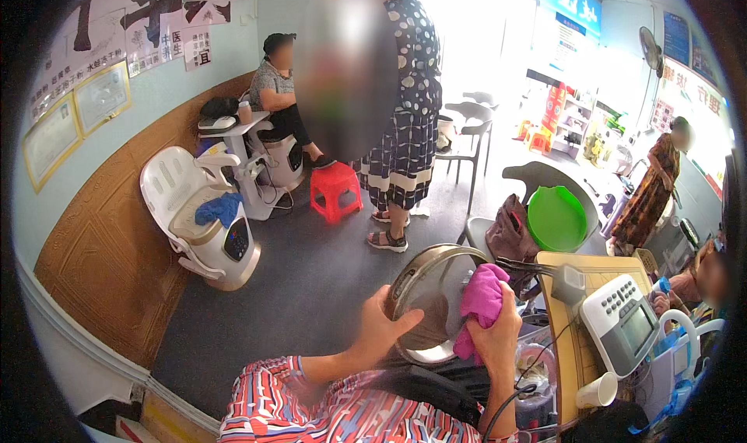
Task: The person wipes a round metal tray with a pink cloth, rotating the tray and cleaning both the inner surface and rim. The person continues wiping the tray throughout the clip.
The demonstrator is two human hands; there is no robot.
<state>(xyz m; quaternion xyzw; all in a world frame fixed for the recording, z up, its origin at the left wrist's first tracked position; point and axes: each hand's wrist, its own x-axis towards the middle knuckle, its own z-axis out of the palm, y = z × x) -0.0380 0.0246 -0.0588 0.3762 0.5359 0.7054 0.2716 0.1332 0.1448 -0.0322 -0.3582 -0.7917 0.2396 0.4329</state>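
My left hand [380, 325] grips the left side of a round, shiny-rimmed vessel [433, 327], with the thumb over its near rim. It looks like a metal pan or a glass lid; which one I cannot tell. The vessel is tilted, its open face turned up towards me. A bunched magenta cloth [484, 294] is held in my right hand [499, 329]. That cloth presses against the right side of the vessel and covers part of its rim.
On my right, a wooden table [569, 344] bears a device with a screen [621, 326] and a paper cup [597, 391]. A chair holds a green basin [557, 220] and a brown bag [512, 230]. A white seat-shaped machine [198, 215] and red stool [335, 191] stand ahead; several people are around.
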